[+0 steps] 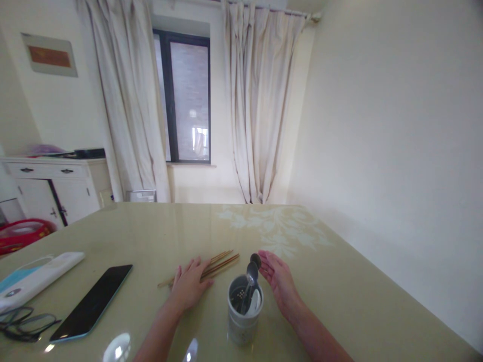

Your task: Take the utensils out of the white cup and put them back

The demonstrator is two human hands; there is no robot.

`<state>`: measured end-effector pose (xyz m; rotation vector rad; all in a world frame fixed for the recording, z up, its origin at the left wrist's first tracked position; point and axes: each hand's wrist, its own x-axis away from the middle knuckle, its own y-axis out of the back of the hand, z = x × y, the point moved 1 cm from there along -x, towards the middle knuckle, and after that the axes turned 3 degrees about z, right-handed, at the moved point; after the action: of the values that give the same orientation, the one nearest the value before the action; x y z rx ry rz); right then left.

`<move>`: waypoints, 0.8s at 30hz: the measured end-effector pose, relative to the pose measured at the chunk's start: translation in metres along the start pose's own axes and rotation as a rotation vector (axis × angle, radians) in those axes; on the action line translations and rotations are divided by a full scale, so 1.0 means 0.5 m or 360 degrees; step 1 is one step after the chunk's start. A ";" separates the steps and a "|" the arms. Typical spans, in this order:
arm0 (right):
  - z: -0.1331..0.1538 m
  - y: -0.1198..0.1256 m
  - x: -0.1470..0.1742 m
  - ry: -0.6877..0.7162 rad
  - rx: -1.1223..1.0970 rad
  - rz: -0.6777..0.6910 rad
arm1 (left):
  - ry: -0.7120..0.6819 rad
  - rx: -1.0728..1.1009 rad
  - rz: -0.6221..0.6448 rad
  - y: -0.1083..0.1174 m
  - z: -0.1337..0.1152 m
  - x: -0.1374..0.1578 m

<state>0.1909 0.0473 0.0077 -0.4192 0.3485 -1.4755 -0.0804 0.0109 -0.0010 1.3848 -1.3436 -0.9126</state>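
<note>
Several thin wooden chopsticks [222,265] lie in a loose bundle on the table. My left hand [191,282] rests over them, palm down with its fingers spread, hiding the middle of the bundle. To its right stands an upright grey cylindrical utensil holder [244,322], with small holes in its bottom. Metal spoons [252,272] lean in it, bowls up, beside a white piece [255,300] whose kind I cannot make out. My right hand [278,279] is held just right of the spoon bowls with its fingers stretched out. Its fingertips are close to the topmost bowl; contact is unclear.
On the left of the glossy table [151,236] lie a black-screened phone [94,301], a long white object [45,281] and dark-framed glasses [28,322]. A wall [396,151] runs along the right edge. A white cabinet [56,186] and a red basin [24,234] are beyond the table's left.
</note>
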 end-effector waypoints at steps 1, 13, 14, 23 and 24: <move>0.000 -0.001 0.001 -0.0001 0.0005 0.0000 | -0.0031 -0.0007 -0.0021 -0.001 -0.006 0.001; 0.001 -0.003 0.006 0.0020 0.0025 0.0009 | -0.0058 -0.0131 -0.0220 -0.020 -0.060 0.005; 0.001 -0.003 0.006 0.0019 0.0032 0.0011 | -0.0046 -0.0115 -0.0232 -0.017 -0.056 0.006; 0.014 -0.018 0.016 0.0173 0.0223 0.0015 | 0.0349 -0.0209 -0.0404 -0.020 -0.009 0.017; 0.019 -0.023 0.022 0.0224 0.0280 0.0041 | 0.0291 -0.0202 -0.0424 -0.023 -0.011 0.014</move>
<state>0.1861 0.0361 0.0218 -0.1700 0.3313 -1.5002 -0.0715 0.0040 -0.0098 1.5309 -0.9628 -1.0006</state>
